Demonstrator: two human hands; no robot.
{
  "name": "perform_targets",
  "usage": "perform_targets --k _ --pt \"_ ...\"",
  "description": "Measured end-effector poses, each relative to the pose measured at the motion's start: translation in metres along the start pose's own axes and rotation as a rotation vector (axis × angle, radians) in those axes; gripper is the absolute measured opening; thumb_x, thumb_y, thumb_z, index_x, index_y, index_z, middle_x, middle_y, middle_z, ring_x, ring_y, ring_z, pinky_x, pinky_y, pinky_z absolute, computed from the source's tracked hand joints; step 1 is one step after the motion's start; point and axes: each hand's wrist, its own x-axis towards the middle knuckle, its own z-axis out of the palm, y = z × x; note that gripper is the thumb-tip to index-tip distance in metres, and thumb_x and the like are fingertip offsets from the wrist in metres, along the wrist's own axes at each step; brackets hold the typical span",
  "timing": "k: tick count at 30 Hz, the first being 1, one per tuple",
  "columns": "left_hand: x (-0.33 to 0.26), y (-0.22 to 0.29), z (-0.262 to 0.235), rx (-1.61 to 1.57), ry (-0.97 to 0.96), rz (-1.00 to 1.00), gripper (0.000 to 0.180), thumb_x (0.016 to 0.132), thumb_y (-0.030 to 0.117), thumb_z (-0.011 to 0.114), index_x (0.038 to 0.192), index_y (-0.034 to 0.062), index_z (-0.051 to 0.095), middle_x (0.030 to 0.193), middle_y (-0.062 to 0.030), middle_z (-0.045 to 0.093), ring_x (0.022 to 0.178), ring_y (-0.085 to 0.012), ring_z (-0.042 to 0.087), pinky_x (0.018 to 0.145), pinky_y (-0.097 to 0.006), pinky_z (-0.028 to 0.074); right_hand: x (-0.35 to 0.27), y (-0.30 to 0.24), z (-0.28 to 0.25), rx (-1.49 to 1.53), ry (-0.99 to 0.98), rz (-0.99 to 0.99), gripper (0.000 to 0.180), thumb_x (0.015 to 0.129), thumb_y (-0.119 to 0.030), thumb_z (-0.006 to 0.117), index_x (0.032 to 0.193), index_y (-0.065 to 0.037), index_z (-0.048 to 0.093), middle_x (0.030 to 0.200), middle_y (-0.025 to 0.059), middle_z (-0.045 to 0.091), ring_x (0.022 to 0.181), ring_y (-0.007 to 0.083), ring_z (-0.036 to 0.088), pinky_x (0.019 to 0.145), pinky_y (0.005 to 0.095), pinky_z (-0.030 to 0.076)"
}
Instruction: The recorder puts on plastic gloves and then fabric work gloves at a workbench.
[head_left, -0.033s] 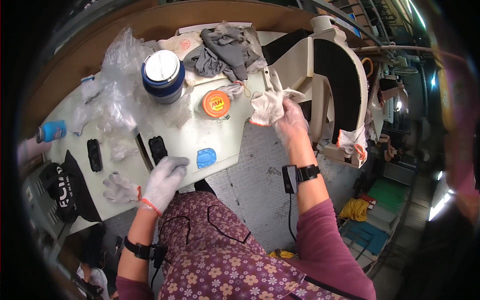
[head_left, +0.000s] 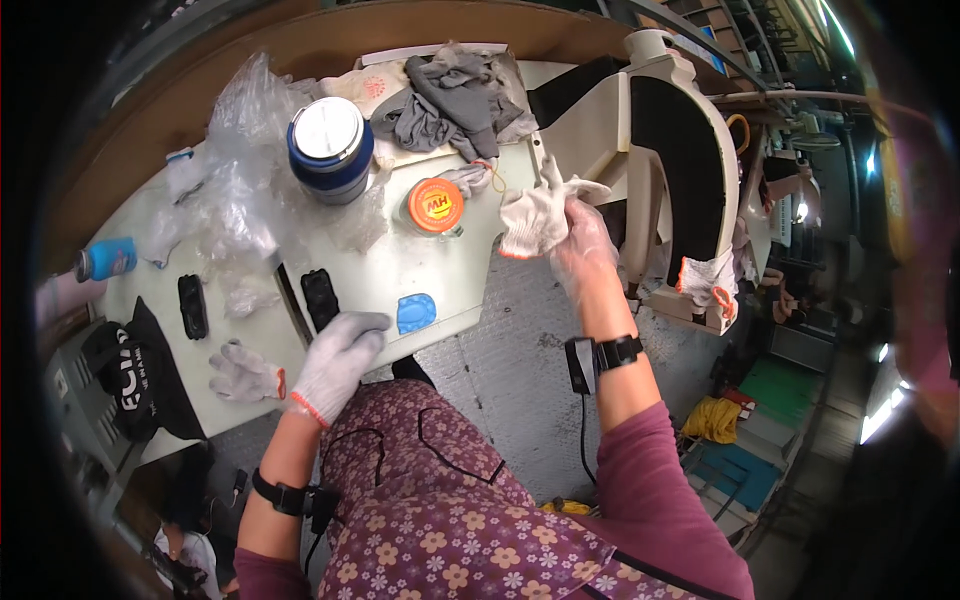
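Observation:
My right hand (head_left: 586, 245), covered by a thin clear plastic glove, grips a white knit work glove (head_left: 538, 218) with an orange cuff edge. The glove hangs beyond the table's right edge, its fingers pointing up. My left hand (head_left: 345, 362) wears a similar white knit glove; its fingers are drawn together by the table's front edge, and nothing shows in them. Another knit glove (head_left: 244, 373) lies flat to its left. A blue flat piece (head_left: 416, 313) and a black ridged object (head_left: 319, 298) lie just beyond my left hand.
On the white table (head_left: 440, 275) stand a blue jug with white lid (head_left: 328, 130) and an orange-lidded jar (head_left: 435, 206). Clear plastic bags (head_left: 240, 190) and grey cloth (head_left: 450, 105) lie behind. A cream machine (head_left: 728, 190) stands at right, a knit glove (head_left: 708, 282) on its lower edge.

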Motion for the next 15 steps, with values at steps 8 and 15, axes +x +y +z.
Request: perform_targets --k 8,15 --pt "-0.001 0.021 0.038 -0.695 -0.148 -0.221 0.055 0.100 0.029 0.057 0.144 -0.0046 0.049 0.125 -0.0096 0.063 0.108 -0.0171 0.062 0.094 -0.032 0.050 -0.106 0.071 0.023 -0.300 -0.377 0.222 0.032 0.099 -0.015 0.060 0.127 -0.001 0.057 0.123 0.0083 0.062 0.111 0.0183 0.062 0.097 0.0323 0.051" --pt "-0.042 0.027 0.023 -0.434 0.068 -0.109 0.037 0.096 0.008 0.054 0.130 -0.0070 0.061 0.125 -0.0142 0.067 0.115 -0.0188 0.063 0.104 -0.032 0.047 -0.135 0.112 0.040 -0.191 -0.220 0.355 0.034 0.102 -0.025 0.058 0.128 -0.003 0.057 0.119 0.0093 0.065 0.109 0.0202 0.064 0.096 0.0346 0.053"
